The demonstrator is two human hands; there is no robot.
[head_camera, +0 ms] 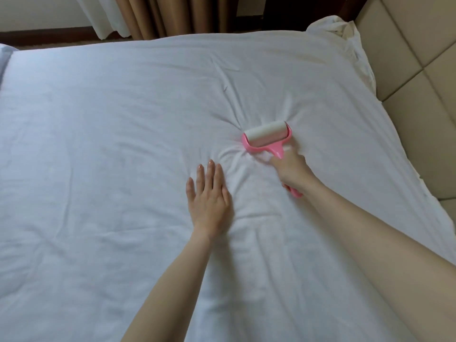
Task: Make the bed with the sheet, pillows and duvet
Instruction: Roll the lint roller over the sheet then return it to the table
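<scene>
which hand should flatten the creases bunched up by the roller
Left. The left hand lies flat and free on the sheet beside the creases; the right hand grips the lint roller.

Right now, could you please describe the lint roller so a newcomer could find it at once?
On the white sheet, look right of centre, where creases gather. There the right hand grips the lint roller. Its pink frame is the only bright colour on the bed.

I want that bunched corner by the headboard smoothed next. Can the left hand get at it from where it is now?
Probably not without leaning in. The left hand lies flat mid-sheet, and the bunched corner sits at the far right, beyond the right hand gripping the lint roller. That arm crosses the direct path.
</scene>
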